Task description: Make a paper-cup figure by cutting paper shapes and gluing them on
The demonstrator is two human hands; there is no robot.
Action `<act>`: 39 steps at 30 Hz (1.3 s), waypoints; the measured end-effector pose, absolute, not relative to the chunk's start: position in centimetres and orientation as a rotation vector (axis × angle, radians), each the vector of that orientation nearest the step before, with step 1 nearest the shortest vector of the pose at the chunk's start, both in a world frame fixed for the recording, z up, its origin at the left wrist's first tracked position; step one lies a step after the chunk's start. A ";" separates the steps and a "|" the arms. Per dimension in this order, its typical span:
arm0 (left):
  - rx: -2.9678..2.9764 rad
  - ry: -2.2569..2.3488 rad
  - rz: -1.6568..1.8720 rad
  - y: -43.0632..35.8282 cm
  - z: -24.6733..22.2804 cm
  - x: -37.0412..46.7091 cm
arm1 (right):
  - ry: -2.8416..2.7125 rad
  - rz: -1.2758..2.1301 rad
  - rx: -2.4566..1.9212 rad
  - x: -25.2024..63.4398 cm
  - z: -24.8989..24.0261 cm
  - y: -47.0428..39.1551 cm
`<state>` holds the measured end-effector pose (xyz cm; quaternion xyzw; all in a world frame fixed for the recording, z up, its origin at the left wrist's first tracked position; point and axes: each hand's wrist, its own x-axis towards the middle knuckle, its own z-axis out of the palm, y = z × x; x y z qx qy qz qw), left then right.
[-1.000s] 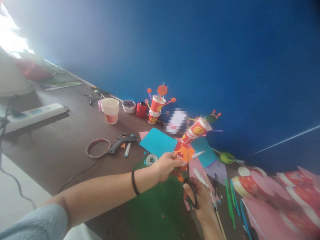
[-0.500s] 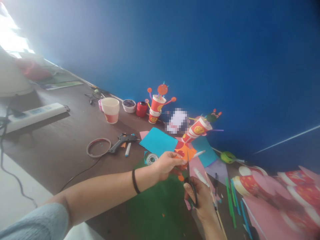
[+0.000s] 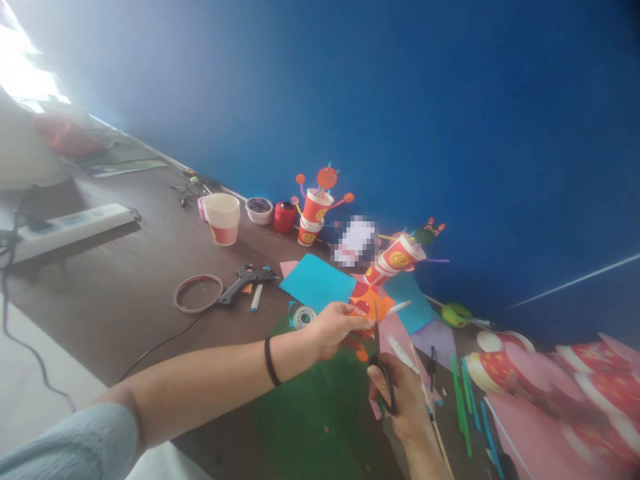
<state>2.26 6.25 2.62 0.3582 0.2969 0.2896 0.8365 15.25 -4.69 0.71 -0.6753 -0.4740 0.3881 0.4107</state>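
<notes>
My left hand (image 3: 334, 331) pinches a piece of orange paper (image 3: 381, 305) near its lower left edge. In my right hand (image 3: 400, 393) is a pair of black-handled scissors (image 3: 385, 387), my fingers wrapped about the handles. The blades point up and lie against the orange paper, just right of my left fingertips. Below the hands lies a dark green sheet (image 3: 305, 407). Blue paper (image 3: 317, 283) lies just beyond my left hand, and a white tape roll (image 3: 304, 318) sits beside it.
At the left are a glue gun (image 3: 245, 283), a brown tape ring (image 3: 199, 294), stacked paper cups (image 3: 221, 220) and a power strip (image 3: 75, 230). Cup figures (image 3: 317, 207) stand by the blue wall (image 3: 450, 120). Green straws (image 3: 461, 403) and red-patterned cups (image 3: 505, 367) lie at the right.
The view has shifted very slightly. Both hands, the scissors and the orange paper keep nearly the same position.
</notes>
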 end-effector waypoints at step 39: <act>0.805 0.644 0.620 6.5 2.5 2.2 | -1.205 0.964 -1.749 15.4 1.0 -4.7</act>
